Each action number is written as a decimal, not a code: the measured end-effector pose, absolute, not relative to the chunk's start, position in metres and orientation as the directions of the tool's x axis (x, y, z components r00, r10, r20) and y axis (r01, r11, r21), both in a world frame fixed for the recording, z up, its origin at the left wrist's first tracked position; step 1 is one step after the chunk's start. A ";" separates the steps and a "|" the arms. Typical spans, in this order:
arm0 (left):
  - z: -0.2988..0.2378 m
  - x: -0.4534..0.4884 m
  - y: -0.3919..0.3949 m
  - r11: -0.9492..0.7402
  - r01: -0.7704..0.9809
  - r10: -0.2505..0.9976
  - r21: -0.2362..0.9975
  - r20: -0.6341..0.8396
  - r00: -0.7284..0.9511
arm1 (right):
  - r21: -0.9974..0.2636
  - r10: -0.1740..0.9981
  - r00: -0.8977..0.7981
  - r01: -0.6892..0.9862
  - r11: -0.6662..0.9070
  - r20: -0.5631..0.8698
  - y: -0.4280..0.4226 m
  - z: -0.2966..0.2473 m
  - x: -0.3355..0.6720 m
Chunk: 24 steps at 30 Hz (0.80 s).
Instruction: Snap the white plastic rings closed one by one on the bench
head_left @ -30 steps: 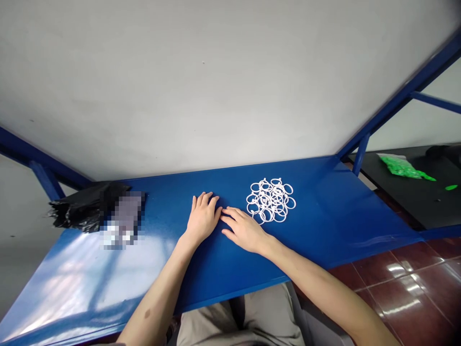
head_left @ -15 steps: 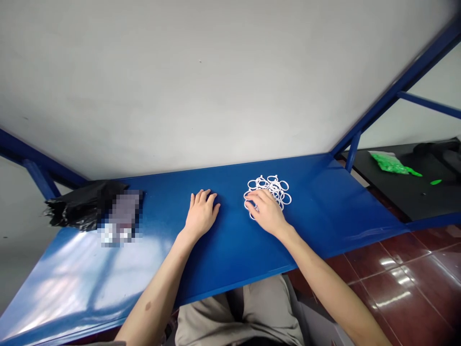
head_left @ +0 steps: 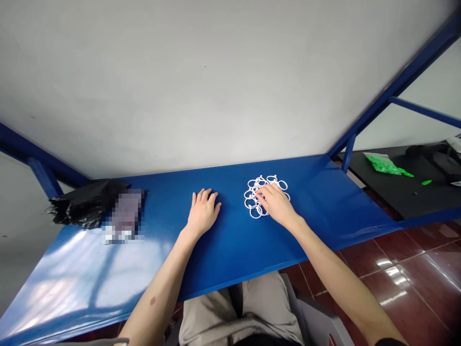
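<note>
A cluster of thin white rings with small knobs point(head_left: 255, 212) lies on the blue table, many of them overlapping. My right hand point(head_left: 277, 204) is over the right part of this cluster, palm down, with bent fingers and the thumb apart from them. It covers several rings, and no ring shows lifted in it. To the left of the rings, my left hand point(head_left: 203, 211) lies flat on the table with its fingers spread, holding nothing.
The blue table point(head_left: 230, 250) runs along a pale wall point(head_left: 209, 96). On its left lie a black plastic bag point(head_left: 82, 204) and a blurred-out flat object point(head_left: 127, 214). A bag of green pieces point(head_left: 385, 164) rests on a black table point(head_left: 392, 192) at the right, beyond a blue frame bar.
My right hand has shifted a little to the right and away from me across the rings, uncovering those at the near left. My left hand stays in place.
</note>
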<state>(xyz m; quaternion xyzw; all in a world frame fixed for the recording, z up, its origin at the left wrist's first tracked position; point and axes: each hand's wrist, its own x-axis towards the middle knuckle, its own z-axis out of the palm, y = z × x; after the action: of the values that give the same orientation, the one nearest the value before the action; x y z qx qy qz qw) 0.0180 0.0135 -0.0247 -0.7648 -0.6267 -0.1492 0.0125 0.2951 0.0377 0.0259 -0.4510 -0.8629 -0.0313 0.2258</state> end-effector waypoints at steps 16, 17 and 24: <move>-0.019 0.020 0.012 -0.220 0.961 0.960 0.170 0.214 0.182 | -0.075 0.791 -0.584 0.794 0.603 0.184 0.050 0.019 0.272; -0.019 0.020 0.012 -0.218 0.962 0.961 0.167 0.208 0.181 | -0.102 0.786 -0.588 0.785 0.612 0.192 0.048 0.019 0.274; -0.017 0.020 0.011 -0.214 0.965 0.964 0.152 0.193 0.183 | -0.297 0.768 -0.550 0.712 0.637 0.327 0.021 0.039 0.293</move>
<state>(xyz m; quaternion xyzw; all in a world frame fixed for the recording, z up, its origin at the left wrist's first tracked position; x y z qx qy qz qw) 0.0197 0.0107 -0.0166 -0.7692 -0.6269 -0.1238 0.0023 0.2931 0.0215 0.0390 -0.4213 -0.8781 0.0650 0.2174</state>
